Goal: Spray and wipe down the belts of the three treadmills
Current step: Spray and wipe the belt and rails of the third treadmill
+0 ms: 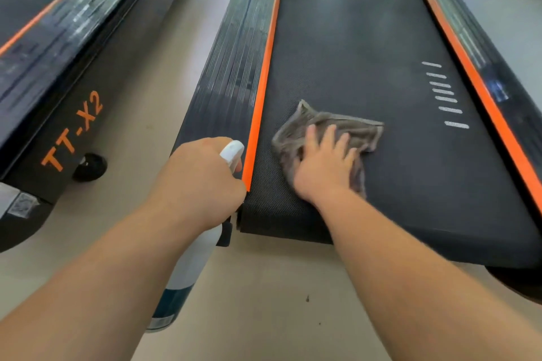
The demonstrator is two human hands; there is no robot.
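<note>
The right hand (325,164), fingers spread flat, is pressing a grey cloth (356,129) onto the belt (366,47) near its end. The left hand (202,179) is gripping a spray bottle (184,272) beside the orange rail (261,91); another treadmill (58,97) is standing further left.

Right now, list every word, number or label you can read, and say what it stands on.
"TT-X2": orange, on the side of the left treadmill.
Sticker on that treadmill's end cap: too blurred to read.
Spray bottle: its label is too blurred to read.
</note>
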